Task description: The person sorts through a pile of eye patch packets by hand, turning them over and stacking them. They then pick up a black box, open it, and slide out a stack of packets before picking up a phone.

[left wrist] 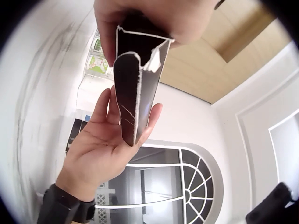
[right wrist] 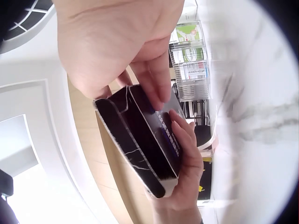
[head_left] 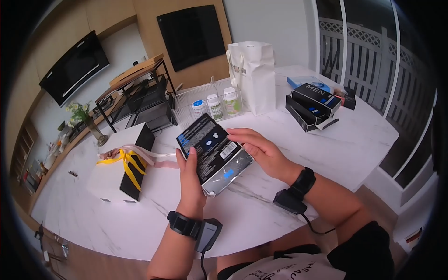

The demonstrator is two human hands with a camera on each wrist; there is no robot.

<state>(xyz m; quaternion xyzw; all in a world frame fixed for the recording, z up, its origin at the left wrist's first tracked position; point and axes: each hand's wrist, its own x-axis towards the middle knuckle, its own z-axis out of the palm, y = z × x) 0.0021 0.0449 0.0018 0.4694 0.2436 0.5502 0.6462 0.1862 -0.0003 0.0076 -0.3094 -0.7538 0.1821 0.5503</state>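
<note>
A black printed box (head_left: 210, 144) with a barcode is tilted up over the table between both hands. My left hand (head_left: 189, 175) grips its left side, thumb lying on the printed face. Beside its upper right edge is my right hand (head_left: 263, 151), fingers extended and fingertips against the box. A worn silvery flap (head_left: 228, 172) stands out at the end nearest me. In the left wrist view the box's open end (left wrist: 135, 44) shows a dark inside with a torn white edge. The right wrist view shows a long creased flap (right wrist: 128, 144) along that opening.
A white box (head_left: 112, 182) with yellow and pink ribbons (head_left: 133, 161) stands at left. Behind are a clear bin (head_left: 184, 109) with several bottles (head_left: 214, 107) and a white paper bag (head_left: 256, 79). More black boxes (head_left: 312, 105) lie at right, a blue box (head_left: 303, 83) behind them.
</note>
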